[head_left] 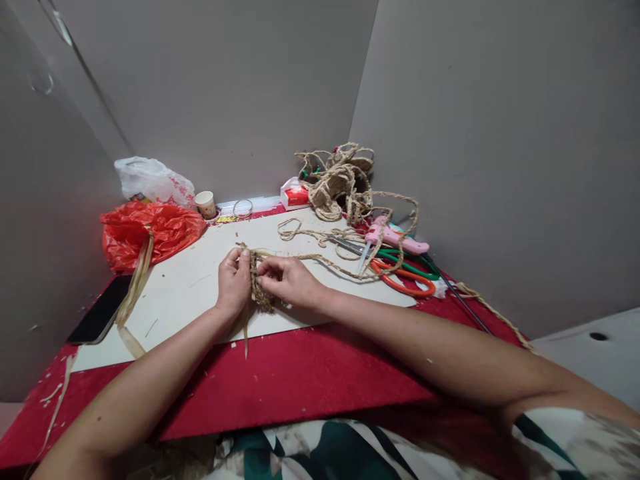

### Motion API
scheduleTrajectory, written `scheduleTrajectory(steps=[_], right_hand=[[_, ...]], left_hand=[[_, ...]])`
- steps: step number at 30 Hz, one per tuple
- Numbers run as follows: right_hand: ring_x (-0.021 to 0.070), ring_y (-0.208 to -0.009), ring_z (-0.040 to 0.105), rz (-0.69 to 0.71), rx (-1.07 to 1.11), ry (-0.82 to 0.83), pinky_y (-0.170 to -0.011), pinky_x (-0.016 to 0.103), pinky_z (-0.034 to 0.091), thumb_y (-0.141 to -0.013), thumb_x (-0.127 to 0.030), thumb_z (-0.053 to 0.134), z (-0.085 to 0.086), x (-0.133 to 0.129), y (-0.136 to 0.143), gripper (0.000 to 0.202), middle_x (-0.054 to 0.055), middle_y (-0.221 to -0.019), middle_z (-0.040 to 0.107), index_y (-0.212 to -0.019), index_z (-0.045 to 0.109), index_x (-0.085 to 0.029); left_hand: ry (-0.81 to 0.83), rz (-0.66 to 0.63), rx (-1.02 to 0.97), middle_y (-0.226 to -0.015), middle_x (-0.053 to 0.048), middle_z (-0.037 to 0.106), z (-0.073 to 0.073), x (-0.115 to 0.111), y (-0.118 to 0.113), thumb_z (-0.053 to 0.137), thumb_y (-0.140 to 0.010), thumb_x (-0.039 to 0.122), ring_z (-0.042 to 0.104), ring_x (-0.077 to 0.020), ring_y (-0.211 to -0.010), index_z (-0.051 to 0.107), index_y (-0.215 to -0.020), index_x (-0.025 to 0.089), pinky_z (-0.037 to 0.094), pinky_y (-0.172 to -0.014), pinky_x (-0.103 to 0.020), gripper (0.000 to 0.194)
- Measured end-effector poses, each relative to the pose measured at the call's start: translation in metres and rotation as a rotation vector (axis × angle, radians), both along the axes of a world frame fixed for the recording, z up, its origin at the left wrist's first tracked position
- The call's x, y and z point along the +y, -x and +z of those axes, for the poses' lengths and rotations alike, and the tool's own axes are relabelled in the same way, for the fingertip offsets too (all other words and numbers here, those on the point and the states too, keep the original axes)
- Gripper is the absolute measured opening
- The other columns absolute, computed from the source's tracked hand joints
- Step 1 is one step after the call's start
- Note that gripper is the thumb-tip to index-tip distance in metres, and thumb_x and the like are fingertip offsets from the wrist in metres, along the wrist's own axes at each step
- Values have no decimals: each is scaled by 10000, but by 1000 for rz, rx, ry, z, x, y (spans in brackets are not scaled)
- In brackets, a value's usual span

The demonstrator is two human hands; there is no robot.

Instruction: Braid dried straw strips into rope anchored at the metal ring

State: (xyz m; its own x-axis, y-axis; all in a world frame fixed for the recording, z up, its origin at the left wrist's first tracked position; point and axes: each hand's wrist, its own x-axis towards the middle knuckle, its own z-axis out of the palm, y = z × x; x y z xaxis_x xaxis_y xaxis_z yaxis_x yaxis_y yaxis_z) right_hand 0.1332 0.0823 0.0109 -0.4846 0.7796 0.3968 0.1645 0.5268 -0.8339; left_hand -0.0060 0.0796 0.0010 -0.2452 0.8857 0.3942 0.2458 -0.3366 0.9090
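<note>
Pinching a woven piece (261, 299) between left hand (235, 277) and right hand (293, 283), looks kinda half-done, with loose straw (245, 337) left hanging.

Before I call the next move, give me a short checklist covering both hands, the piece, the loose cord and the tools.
1. Left hand pinching the braided piece: ok, at its upper end.
2. Right hand gripping firmly: cannot tell; its fingers are at the piece's side, but the contact is partly hidden.
3. Piece over the white board: ok.
4. Loose cord free of tools: not ok, it loops across the pink glue gun.
5. Glue gun cold: cannot tell.
6. Orange scissor handle apart from both hands: ok.
</note>
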Motion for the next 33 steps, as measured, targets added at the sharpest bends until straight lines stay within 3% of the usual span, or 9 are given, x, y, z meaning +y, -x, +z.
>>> scheduleTrajectory(steps=[6, 16, 22, 26, 33], right_hand=[[78, -530, 487, -93, -111, -96, -558, 197, 369, -754, -228, 611, 0, -9, 0, 79, -26, -597, 572, -760, 569, -162], [95, -536, 520, -213, -150, 52, -516, 199, 365, -727, -210, 587, -4, -3, 1, 90, 9, -591, 608, -664, 608, -149], [97, -533, 494, -350, -221, 75, -527, 212, 364, -671, -186, 598, -2, 12, -7, 52, 1, -574, 583, -632, 585, -154], [87, -526, 477, -245, -179, 48, -526, 206, 348, -681, -158, 566, -3, 5, -5, 42, -16, -560, 553, -639, 568, -153], [73, -519, 448, -125, -171, -104, -539, 199, 324, -687, -130, 535, -7, -8, 0, 71, -35, -557, 520, -635, 498, -160]], left_hand=[[-55, 68, 31, -607, 43, 393, -3, 2, 3, 488, -866, 348, 356, -104, -563, 444, -666, 199, 314, -554, -226, 253], [-195, 167, 404, -608, 33, 403, 0, -2, 1, 444, -904, 267, 370, -112, -572, 408, -666, 202, 291, -590, -252, 249], [-246, 193, 348, -587, 43, 425, 6, -1, 4, 431, -915, 275, 386, -102, -527, 425, -702, 207, 308, -584, -239, 223], [-239, 116, 389, -636, 26, 499, 5, -7, -4, 456, -897, 259, 453, -104, -557, 464, -720, 206, 333, -612, -235, 185], [-217, 122, 462, -608, 39, 405, 4, -8, -7, 477, -877, 267, 365, -105, -541, 452, -702, 205, 278, -580, -249, 187]])
